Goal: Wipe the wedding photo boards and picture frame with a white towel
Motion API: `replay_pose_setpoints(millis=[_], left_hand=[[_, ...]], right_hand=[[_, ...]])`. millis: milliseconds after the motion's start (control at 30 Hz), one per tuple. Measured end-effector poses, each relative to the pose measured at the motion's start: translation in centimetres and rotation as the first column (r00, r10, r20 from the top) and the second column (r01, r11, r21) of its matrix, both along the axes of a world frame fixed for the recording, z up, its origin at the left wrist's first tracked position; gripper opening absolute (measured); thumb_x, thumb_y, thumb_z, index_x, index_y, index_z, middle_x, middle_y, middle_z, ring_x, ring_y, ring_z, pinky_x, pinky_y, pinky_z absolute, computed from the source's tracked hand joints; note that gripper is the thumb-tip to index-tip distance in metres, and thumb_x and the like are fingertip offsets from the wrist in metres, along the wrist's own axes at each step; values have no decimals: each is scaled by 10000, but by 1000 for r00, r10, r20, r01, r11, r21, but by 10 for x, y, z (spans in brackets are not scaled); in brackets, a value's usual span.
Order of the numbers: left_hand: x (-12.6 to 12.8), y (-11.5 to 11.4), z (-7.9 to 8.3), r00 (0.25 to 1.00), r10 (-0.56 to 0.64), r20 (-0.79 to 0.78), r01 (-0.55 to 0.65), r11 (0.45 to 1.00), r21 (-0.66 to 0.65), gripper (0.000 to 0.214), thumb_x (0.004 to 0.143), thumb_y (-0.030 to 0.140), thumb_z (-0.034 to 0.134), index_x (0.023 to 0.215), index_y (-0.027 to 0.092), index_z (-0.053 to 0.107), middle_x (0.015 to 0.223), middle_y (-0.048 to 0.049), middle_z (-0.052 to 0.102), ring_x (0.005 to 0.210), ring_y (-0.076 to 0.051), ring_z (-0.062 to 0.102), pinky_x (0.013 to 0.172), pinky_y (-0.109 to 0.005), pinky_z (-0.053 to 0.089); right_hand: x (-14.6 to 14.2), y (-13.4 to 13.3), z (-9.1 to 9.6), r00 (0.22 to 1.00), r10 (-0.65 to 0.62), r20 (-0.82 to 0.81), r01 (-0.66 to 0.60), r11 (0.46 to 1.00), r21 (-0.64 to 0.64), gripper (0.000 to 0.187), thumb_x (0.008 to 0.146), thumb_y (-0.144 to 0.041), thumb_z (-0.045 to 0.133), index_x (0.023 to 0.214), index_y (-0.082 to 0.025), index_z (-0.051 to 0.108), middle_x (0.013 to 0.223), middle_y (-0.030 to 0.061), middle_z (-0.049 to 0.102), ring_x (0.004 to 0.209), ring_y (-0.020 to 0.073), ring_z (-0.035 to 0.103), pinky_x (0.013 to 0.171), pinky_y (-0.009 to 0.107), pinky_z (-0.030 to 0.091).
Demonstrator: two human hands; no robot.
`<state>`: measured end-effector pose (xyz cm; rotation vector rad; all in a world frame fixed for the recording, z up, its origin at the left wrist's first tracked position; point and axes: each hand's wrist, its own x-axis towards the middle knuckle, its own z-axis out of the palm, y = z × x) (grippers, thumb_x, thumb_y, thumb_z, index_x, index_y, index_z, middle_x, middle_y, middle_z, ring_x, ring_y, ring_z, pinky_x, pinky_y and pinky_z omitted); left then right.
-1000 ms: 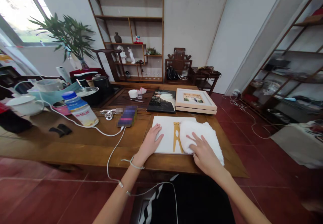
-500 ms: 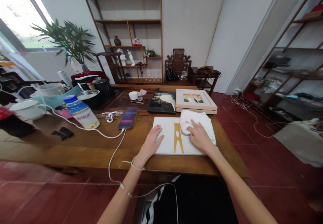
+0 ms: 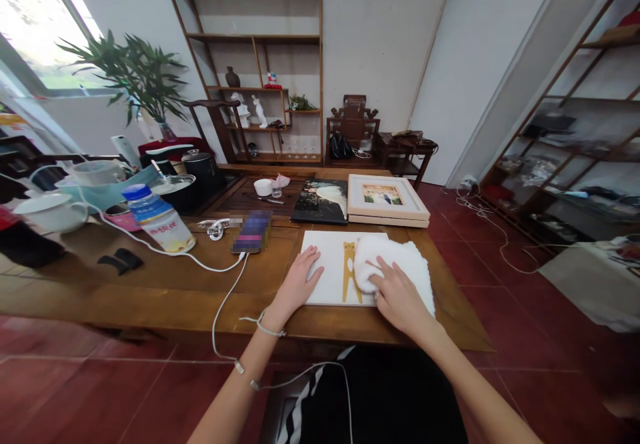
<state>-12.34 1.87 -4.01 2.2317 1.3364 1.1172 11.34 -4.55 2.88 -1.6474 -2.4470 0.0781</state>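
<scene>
A white board (image 3: 324, 279) lies flat near the table's front edge, bearing a tan long-legged animal figure (image 3: 349, 264). My left hand (image 3: 301, 276) rests on the board's left side, fingers stretched out and holding nothing. On the right part of the board is a bunched white fluffy towel (image 3: 413, 257), which also covers part of the figure's right side. My right hand (image 3: 397, 294) presses into the towel from above and grips it, its fingertips partly sunk in the cloth. A thin cord circles my left wrist.
Behind the board lie a dark photo panel (image 3: 320, 201) and stacked light wooden picture frames (image 3: 387, 199). Left of it are a phone (image 3: 251, 231) on a white cable, a blue-capped bottle (image 3: 159, 219), dark curved pieces (image 3: 121, 261), a white pot (image 3: 53, 211) and a black pot (image 3: 197, 171).
My right hand has slid the towel slightly toward me and left, so it now overlaps the figure's right side. My left hand stays in place on the board.
</scene>
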Motion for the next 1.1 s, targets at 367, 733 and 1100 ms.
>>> replay_pose_setpoints(millis=[367, 733, 1100], left_hand=[[1, -2, 2, 1000, 11, -9, -11, 1000, -12, 349, 851, 275, 482, 1176, 157, 528, 1314, -134, 490, 1277, -230, 384, 1079, -464, 265], [3, -1, 3, 1000, 10, 1, -10, 1000, 0, 338, 846, 250, 490, 1164, 148, 539, 1305, -143, 497, 1270, -245, 392, 1071, -479, 280], [0, 0, -1, 1000, -5, -18, 5, 1000, -8, 358, 856, 276, 473, 1186, 146, 519, 1320, -141, 479, 1288, -236, 365, 1083, -469, 256]], right_hand=[[6, 49, -11, 999, -48, -2, 48, 993, 110, 383, 693, -24, 382, 986, -150, 595, 1351, 85, 448, 1307, 263, 279, 1058, 487, 200], [20, -55, -3, 985, 145, -89, -146, 989, -8, 349, 623, 24, 331, 789, -196, 544, 1405, 3, 376, 1355, 171, 161, 1114, 457, 161], [9, 52, -10, 997, -43, -56, 43, 999, -8, 420, 747, -65, 354, 1116, -146, 539, 1397, 108, 377, 1340, 236, 203, 1075, 492, 148]])
